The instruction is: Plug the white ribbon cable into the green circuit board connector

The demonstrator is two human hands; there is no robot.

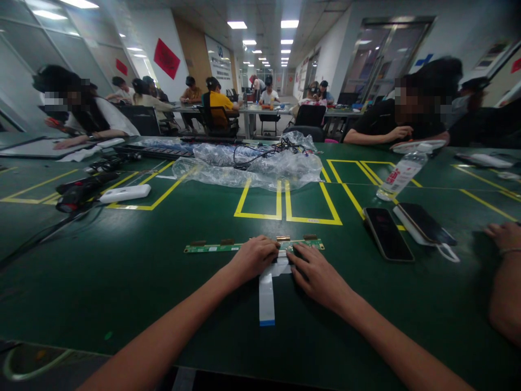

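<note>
A long, narrow green circuit board (211, 249) lies crosswise on the table before me, with several copper-brown tabs along its far edge. A white flat ribbon cable (266, 298) meets the middle of the board, then bends and runs toward me to a blue-tipped end. My left hand (256, 256) is closed, its fingertips pressed together at the left side of the cable's board end. From the right, my right hand (313, 269) grips the same end, its thumb and index finger at the cable and other fingers over the board. The fingertips partly hide the join.
Clear plastic wrap (260, 165) with black cables lies beyond the board. To the right are a smartphone (388, 233), a second phone (425, 224) and a water bottle (402, 172). A white device (126, 193) sits left. Another person's arm (507, 282) rests at the right edge.
</note>
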